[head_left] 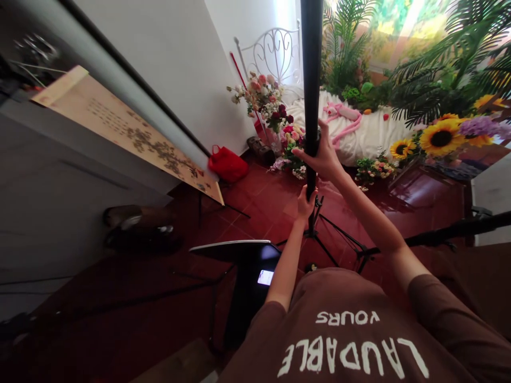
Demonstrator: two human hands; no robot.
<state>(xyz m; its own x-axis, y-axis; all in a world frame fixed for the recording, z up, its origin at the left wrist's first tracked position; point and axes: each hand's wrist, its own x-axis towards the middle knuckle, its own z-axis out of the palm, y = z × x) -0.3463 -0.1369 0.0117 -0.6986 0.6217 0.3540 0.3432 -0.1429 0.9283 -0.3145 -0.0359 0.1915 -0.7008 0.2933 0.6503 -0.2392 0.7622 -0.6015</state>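
Observation:
A tall black light stand rises upright in front of me, its lamp or top end out of view. My left hand is closed round the lower part of its pole. Higher up, my right hand grips the same pole near a dark collar, thumb across the front and some fingers hidden behind. Below the hands the thin tripod legs spread over the red tiled floor.
Left, a hanging scroll leans out beside a red bag. A lit phone lies on a dark surface near my left forearm. Flowers, a white-draped bed and sunflowers stand ahead. A second black pole slants in from the right.

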